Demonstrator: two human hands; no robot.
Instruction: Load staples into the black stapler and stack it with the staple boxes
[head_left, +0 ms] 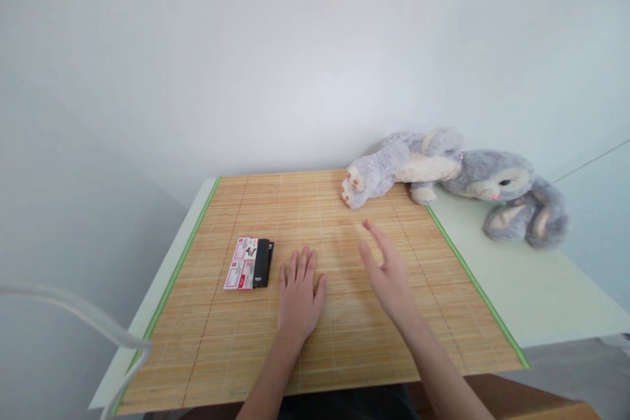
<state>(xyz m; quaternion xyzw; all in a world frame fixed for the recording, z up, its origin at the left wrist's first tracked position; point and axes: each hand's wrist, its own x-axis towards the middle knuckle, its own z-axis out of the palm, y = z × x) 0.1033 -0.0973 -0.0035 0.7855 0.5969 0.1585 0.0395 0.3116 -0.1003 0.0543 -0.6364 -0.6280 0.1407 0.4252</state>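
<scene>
Left hand (299, 295) flat, right hand (387, 272) raised

2 hands (300, 298) (392, 282), 1 mat (364, 328), 1 table (522, 282), 1 plush rabbit (428, 167), 1 cable (93, 320), 1 package cluster (249, 264).
</scene>
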